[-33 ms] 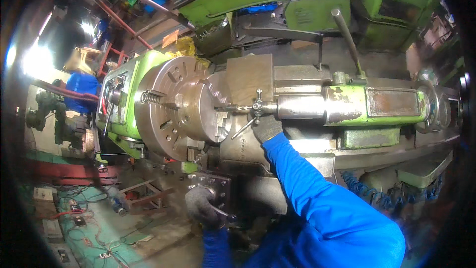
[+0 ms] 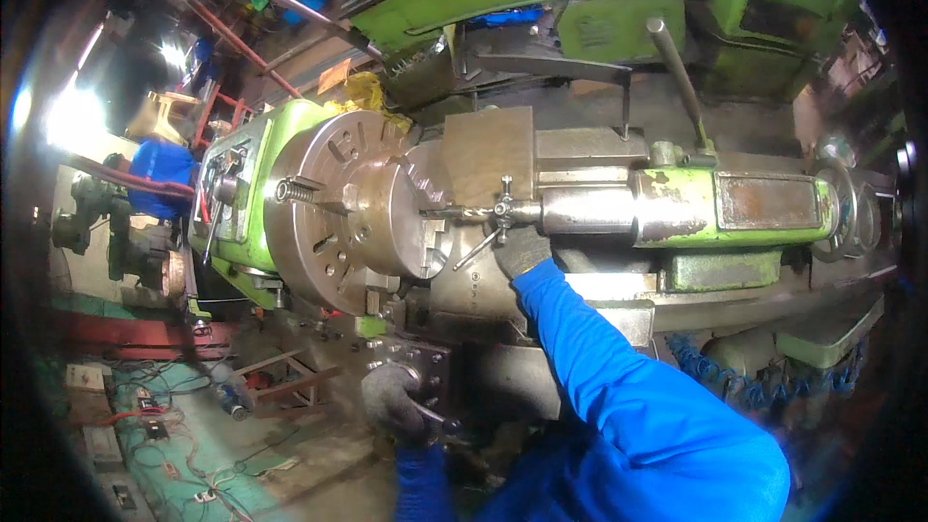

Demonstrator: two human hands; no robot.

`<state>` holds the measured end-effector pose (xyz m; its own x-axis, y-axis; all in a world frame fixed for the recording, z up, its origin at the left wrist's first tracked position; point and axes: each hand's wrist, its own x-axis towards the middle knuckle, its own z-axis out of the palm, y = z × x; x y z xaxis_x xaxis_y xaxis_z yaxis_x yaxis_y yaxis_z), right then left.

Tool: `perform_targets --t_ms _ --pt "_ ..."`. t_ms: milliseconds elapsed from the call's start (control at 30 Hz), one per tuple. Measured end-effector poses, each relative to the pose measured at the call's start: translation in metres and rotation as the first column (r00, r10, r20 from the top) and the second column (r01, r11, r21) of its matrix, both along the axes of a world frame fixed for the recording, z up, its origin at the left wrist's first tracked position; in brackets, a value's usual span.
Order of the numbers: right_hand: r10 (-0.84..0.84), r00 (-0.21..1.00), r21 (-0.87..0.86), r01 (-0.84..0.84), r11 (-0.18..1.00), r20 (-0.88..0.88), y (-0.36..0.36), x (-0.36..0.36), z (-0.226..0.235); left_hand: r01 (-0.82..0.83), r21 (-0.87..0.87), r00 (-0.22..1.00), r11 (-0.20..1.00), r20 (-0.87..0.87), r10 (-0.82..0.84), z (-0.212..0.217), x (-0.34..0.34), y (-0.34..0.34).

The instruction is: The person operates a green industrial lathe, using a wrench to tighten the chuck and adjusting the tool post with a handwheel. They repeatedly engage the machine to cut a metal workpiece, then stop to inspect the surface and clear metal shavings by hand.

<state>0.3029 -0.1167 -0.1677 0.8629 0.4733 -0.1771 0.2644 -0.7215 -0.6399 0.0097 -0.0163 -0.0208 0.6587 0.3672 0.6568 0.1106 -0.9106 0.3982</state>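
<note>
My right hand [image 2: 522,249], in a grey glove, is curled against the underside of the drill chuck [image 2: 522,211], its fingertips partly hidden behind it. A drill bit [image 2: 474,214] points left from that chuck toward the round steel workpiece [image 2: 404,217] in the lathe chuck [image 2: 319,203]. Short crossed bars [image 2: 504,201] stick out around the drill chuck, and a longer rod slants down from it. Lower down, my gloved left hand [image 2: 391,401] is closed around a lever [image 2: 440,416] beside the dark tool post [image 2: 420,364].
The green tailstock [image 2: 725,205] with its bare steel quill [image 2: 588,208] stands at the right. A flat metal plate [image 2: 489,150] lies behind the drill bit. At the left is the green headstock [image 2: 293,121]. Cables [image 2: 164,425] trail over the floor at lower left.
</note>
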Motion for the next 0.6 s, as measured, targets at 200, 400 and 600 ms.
perform_targets --t_ms 200,400,600 --pt "-0.066 0.998 0.054 0.066 0.996 -0.012 0.008 0.003 -0.033 -0.059 -0.032 0.997 0.998 -0.044 0.058 -0.001 -0.006 -0.004" --pt "0.073 0.996 -0.04 -0.075 0.996 -0.048 -0.006 0.007 -0.002 -0.006 -0.15 1.0 0.989 -0.003 0.005 0.001 -0.002 0.002" --pt "0.185 0.983 -0.129 -0.183 0.975 0.004 -0.009 0.013 0.004 -0.075 -0.08 0.997 0.994 0.002 0.075 0.001 0.001 -0.006"
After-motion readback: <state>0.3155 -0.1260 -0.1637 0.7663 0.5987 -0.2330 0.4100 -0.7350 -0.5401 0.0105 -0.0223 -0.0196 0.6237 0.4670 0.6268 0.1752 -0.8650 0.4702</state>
